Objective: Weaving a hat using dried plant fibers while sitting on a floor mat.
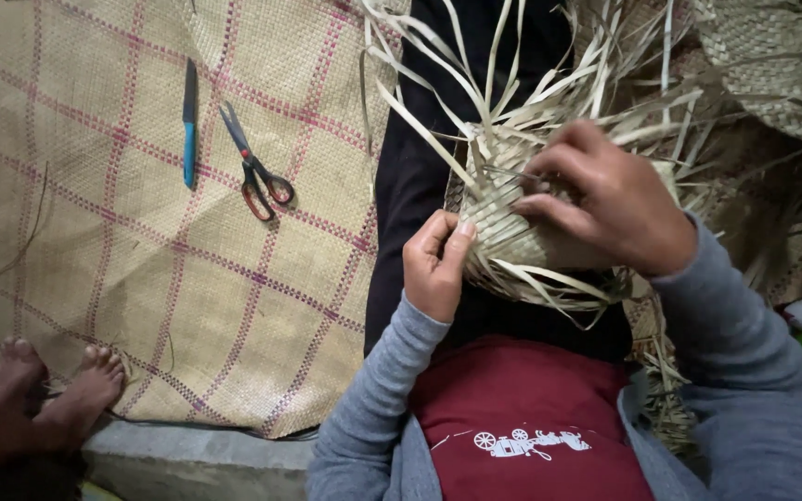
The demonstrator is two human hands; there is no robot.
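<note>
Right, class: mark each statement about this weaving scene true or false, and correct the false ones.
1. Both hands grip the half-woven basket. True: the left hand and right hand hold it.
2. The scissors lie on the checked mat. True.
3. The knife has a red handle. False: its handle is blue.
4. Someone's bare feet rest on the basket. False: they are at the mat's lower left edge.

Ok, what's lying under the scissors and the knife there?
The scissors and knife lie on a woven mat, tan with pink-red grid lines. The mat covers whatever is beneath it; only a grey ledge shows at its near edge.
</note>
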